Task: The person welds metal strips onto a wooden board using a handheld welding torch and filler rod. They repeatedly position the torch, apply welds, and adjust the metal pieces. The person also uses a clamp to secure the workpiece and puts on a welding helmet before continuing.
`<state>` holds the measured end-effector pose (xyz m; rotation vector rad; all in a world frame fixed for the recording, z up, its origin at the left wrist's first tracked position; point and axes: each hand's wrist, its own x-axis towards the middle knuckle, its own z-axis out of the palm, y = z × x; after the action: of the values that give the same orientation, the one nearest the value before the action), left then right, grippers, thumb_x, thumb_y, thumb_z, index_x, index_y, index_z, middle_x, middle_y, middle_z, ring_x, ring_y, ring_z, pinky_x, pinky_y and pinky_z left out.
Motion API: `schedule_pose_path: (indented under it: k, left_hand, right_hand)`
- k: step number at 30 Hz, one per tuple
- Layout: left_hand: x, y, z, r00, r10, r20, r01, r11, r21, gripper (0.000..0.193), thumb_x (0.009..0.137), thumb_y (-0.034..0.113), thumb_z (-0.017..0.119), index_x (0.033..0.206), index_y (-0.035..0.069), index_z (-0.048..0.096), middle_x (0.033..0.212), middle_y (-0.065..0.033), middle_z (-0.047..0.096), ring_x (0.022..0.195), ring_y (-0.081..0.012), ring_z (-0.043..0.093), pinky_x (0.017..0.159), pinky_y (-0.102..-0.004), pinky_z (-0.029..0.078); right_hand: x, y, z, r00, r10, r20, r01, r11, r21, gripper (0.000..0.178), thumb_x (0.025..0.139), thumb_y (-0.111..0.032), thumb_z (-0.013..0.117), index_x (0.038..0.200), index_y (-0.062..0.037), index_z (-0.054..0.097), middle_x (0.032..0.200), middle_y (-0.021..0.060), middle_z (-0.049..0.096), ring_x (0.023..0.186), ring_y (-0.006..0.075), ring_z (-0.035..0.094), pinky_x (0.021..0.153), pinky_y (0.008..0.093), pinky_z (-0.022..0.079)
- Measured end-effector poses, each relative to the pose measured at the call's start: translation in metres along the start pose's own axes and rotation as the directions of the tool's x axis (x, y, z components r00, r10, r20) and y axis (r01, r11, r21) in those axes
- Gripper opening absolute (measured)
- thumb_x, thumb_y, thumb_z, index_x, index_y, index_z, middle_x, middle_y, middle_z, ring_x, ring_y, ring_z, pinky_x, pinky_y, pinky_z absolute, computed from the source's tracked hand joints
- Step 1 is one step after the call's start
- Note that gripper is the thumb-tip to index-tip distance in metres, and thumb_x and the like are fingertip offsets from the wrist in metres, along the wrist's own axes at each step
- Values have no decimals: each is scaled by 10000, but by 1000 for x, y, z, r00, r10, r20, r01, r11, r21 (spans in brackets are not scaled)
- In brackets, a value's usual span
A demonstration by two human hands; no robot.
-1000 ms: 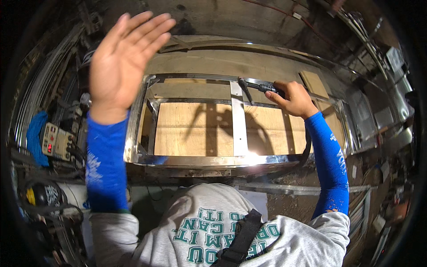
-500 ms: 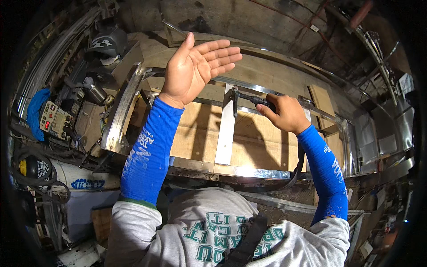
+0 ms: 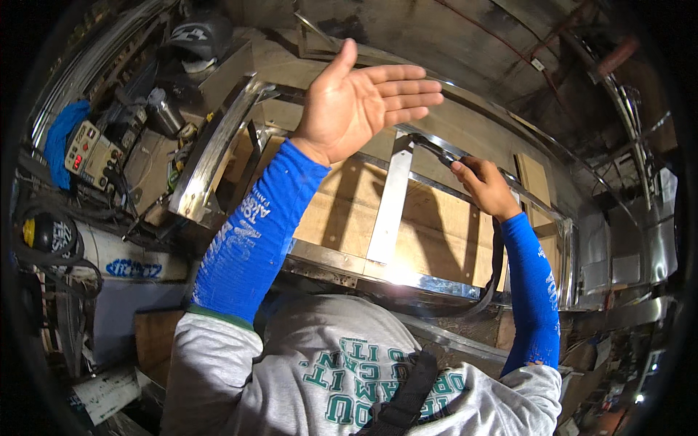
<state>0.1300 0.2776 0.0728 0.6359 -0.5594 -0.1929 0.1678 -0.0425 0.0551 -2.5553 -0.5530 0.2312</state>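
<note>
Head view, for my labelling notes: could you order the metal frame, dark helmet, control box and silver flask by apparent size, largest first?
1. Metal frame
2. Dark helmet and control box: too alike to rank
3. Silver flask

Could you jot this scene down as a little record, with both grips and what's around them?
Left grip: open bare hand, palm showing, empty
Right grip: bare hand closed around a slim black torch-like tool
Below: rectangular shiny metal frame with pale flat crosspiece
Seen through frame: light-brown wooden board
Left side: beige control box with red display
</note>
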Motion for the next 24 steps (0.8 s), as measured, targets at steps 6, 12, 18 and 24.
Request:
schedule_pose_path:
  k: [6, 12, 18, 24]
  left_hand:
    - [-5, -3, 4, 980, -160, 115, 159, 987, 11, 1030, 1054, 717, 125, 1404, -177, 498, 1385, -390, 571, 1324, -470, 583, 1151, -505, 471]
    - [-8, -8, 3, 918, -340, 203, 350, 937, -16, 1052, 1041, 745, 155, 1394, -184, 501, 1373, -386, 584, 1309, -450, 605, 1132, -484, 492]
    - [-11, -4, 7, 908, -339, 246, 345, 938, 18, 1080, 1025, 769, 151, 1408, -182, 490, 1389, -389, 571, 1318, -455, 597, 1131, -488, 489]
    - [-5, 1, 1, 987, 28, 160, -16, 997, -76, 1103, 1012, 764, 33, 1477, -149, 441, 1465, -375, 514, 1413, -471, 496, 1198, -515, 417]
  right_hand:
    - [2, 10, 4, 1000, -23, -13, 24, 1000, 15, 582, 1046, -480, 582, 906, 80, 661, 625, 94, 496, 626, 174, 458, 601, 404, 410]
    - [3, 9, 7, 999, -37, -22, 37, 999, 8, 528, 1055, -469, 589, 950, 40, 685, 622, 71, 524, 615, 156, 471, 589, 385, 421]
    - [4, 17, 6, 996, -80, -50, 78, 996, -32, 479, 1055, -437, 608, 1001, 33, 681, 649, 59, 547, 628, 139, 483, 591, 364, 420]
    - [-1, 12, 7, 998, -34, -43, 45, 960, 275, 475, 1058, -432, 609, 884, 9, 637, 685, -28, 476, 655, 92, 420, 573, 306, 348]
